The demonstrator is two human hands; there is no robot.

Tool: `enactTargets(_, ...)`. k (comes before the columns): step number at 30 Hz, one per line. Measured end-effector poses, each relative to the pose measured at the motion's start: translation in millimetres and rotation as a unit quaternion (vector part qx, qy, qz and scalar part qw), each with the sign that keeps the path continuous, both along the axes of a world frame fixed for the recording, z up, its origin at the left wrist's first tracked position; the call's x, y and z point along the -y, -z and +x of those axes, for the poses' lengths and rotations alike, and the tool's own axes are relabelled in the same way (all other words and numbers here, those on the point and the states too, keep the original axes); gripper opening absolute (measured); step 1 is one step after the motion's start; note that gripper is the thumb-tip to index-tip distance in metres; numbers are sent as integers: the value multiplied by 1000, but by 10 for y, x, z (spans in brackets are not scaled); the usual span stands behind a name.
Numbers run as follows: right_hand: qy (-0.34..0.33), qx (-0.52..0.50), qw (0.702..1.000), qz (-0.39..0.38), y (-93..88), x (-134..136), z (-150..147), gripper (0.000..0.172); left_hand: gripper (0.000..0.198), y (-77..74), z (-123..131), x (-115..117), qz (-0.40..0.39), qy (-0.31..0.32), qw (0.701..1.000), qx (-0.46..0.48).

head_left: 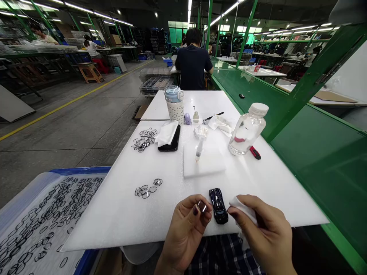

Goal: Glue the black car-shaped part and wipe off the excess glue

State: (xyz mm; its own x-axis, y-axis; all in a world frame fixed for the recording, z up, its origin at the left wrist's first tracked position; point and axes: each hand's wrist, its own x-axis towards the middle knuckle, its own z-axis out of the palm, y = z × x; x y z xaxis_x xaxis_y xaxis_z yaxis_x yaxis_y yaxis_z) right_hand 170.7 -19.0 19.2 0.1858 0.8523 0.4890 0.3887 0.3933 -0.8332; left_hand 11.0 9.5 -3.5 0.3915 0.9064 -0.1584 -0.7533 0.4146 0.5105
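Observation:
My left hand (pixel 185 233) pinches a small shiny ring-shaped piece (pixel 202 206) between thumb and fingers at the near edge of the white table (pixel 120 214). My right hand (pixel 265 236) holds a folded white wipe (pixel 243 209). Between both hands a glossy black oval part (pixel 218 205) lies on the table, close to the fingertips of each. A small cluster of thin dark rings (pixel 146 189) sits to the left of my hands.
A white foam pad (pixel 204 162) carries a syringe-like applicator (pixel 198 149). A clear bottle (pixel 247 130), a red-handled tool (pixel 255 153), a black phone (pixel 170 142), another ring pile (pixel 145 139) and a lidded cup (pixel 174 104) stand beyond. A blue tray of rings (pixel 43 221) is at left. A person sits ahead.

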Motion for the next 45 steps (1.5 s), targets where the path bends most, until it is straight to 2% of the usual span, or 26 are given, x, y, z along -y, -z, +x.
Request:
enactTargets(2, -44, 44, 996, 70, -42, -41, -62, 17, 16, 5, 6, 15, -4, -1, 1000, -6)
enactTargets(5, -98, 99, 984, 114, -124, -93, -161, 21, 17, -17, 28, 33, -17, -13, 1000, -16)
enactTargets(10, -41, 218, 963, 155, -176, -96, -228, 19, 15, -60, 73, 38, -9, -29, 999, -35)
enactTargets(14, -56, 278, 947, 150, -215, -49, -99, 18, 13, -34, 67, 50, -9, -36, 999, -25)
enactTargets(17, 2, 287, 946, 152, -245, -42, 3, 18, 12, -12, 51, 54, -4, -28, 999, -28)
enactTargets(19, 15, 276, 949, 155, -248, -53, 16, 21, 11, -15, 48, 48, -2, -26, 999, -29)
enactTargets(24, -68, 255, 952, 153, -224, -96, -122, 21, 12, -58, 76, 37, -1, -24, 999, -22)
enactTargets(27, -88, 276, 945, 155, -238, -104, -167, 19, 11, -63, 88, 46, 1, -33, 999, -35)
enactTargets(30, -108, 324, 927, 151, -291, -78, -72, 17, 13, -50, 82, 55, -7, -52, 998, -43)
enactTargets(32, -86, 342, 925, 144, -324, -50, 53, 14, 14, -43, 71, 56, -7, -53, 998, -46)
enactTargets(35, 4, 281, 950, 138, -324, -26, 236, 20, 13, -42, 56, 48, -5, -48, 997, -56)
enactTargets(37, 66, 178, 972, 136, -285, -35, 316, 21, 12, -42, 53, 44, -4, -46, 997, -63)
enactTargets(39, 111, 67, 985, 113, -231, -62, 372, 13, 12, -40, 54, 47, -3, -44, 997, -69)
enactTargets(41, 132, 17, 989, 63, -181, -93, 429, 8, 12, -40, 48, 62, 4, -48, 995, -82)
enactTargets(45, 164, -43, 980, -103, -110, -99, 545, 22, 15, -69, -19, 110, 52, -75, 979, -182)
